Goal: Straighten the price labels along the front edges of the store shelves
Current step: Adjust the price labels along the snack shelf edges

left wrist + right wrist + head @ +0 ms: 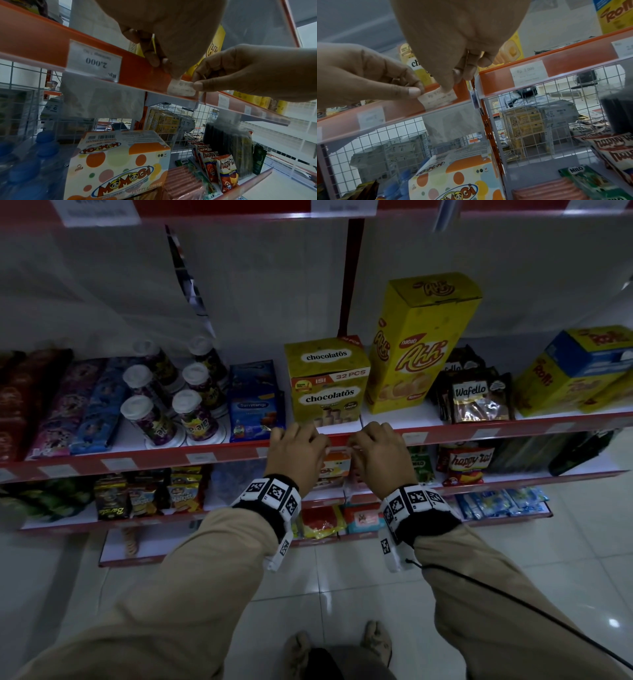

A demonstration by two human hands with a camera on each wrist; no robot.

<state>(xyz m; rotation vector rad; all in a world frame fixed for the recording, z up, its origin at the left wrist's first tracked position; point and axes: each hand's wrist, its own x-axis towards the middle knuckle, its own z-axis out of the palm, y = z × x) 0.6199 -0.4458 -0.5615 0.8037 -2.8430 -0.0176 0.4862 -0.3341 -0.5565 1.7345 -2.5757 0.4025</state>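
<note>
Store shelving with a red front rail (150,458) fills the view, and the work sits at the rail's middle, below the chocolatos box (327,383). Fingertips (199,85) of the right hand (380,455) pinch one end of a small white price label (181,88) that lies crooked on the rail, one end dipping lower; the thumb (413,91) and forefinger of the left hand (296,455) pinch the other end. Both hands are curled, holding nothing else.

The step in hand looks like squaring this one label. Next, I judge, it must be levelled against the rail's clear strip and pressed flat without creasing the paper.

Counted: two hands on one label. In the left wrist view another label reading 2.000 (95,62) sits just beside it, apparently level, and two faint ones farther along; in the head view roughly seven blurred labels show on this rail. Below stands one Momogi box (118,166).
</note>
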